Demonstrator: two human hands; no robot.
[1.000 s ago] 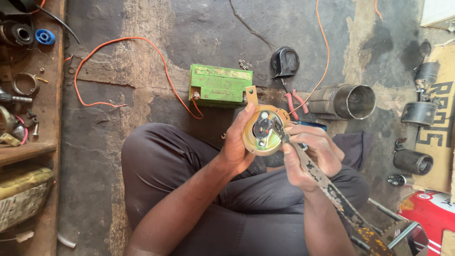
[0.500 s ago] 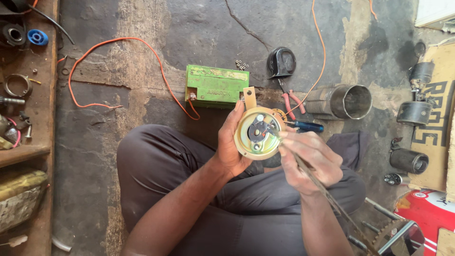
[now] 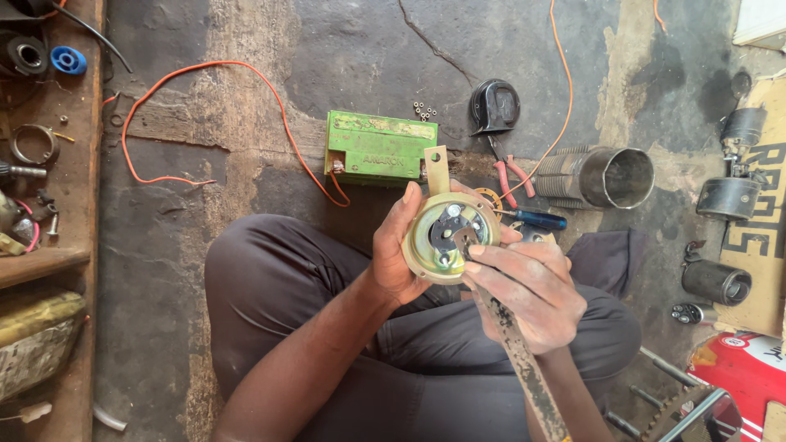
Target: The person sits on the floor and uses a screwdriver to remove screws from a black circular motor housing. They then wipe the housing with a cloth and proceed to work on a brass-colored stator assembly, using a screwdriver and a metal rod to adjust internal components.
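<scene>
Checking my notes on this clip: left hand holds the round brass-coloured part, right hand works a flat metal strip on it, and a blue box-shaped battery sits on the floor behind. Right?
Not quite: the battery is green, as the head view shows. Otherwise correct: left hand holds the round part; right hand works the flat strip.

Light: soft, even daylight fell on my work; brightest at the right.
Shadows: faint.
Focus: sharp, no blur I noticed.

Flat metal strip (image 3: 524, 368) tip behind right hand (image 3: 528, 290), lower end cut off at btm edge.
</scene>
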